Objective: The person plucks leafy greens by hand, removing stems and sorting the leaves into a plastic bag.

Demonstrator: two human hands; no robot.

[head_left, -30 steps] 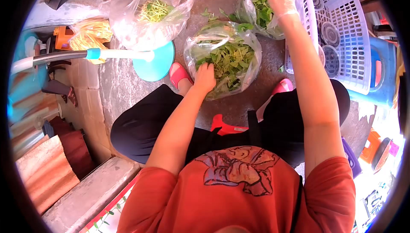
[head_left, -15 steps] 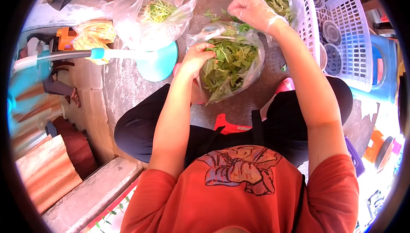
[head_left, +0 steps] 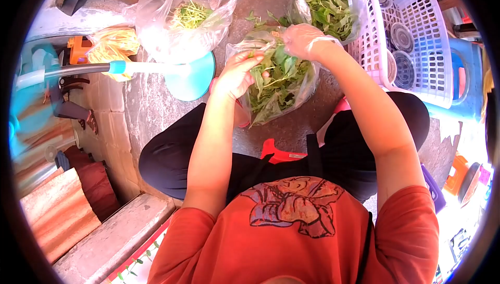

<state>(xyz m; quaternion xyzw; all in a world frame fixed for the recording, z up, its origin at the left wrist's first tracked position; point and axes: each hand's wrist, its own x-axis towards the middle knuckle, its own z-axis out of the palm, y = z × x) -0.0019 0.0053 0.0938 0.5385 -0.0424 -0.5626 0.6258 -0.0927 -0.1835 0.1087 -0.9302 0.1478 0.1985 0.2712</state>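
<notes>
The leafy greens (head_left: 278, 89) lie in an open clear bag (head_left: 312, 82) on the floor (head_left: 271, 134), between and below the two hands. The left hand (head_left: 235, 76) is at the bag's left edge, its fingers curled with a bit of green at their tips. The gloved right hand (head_left: 306, 42) has its fingers bunched beside the upper leaves; whether either hand grips anything, I cannot tell.

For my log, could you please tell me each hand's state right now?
Left hand: partly curled beside leaves; grip unclear.
Right hand: gloved, grip hidden; cannot tell.
</notes>
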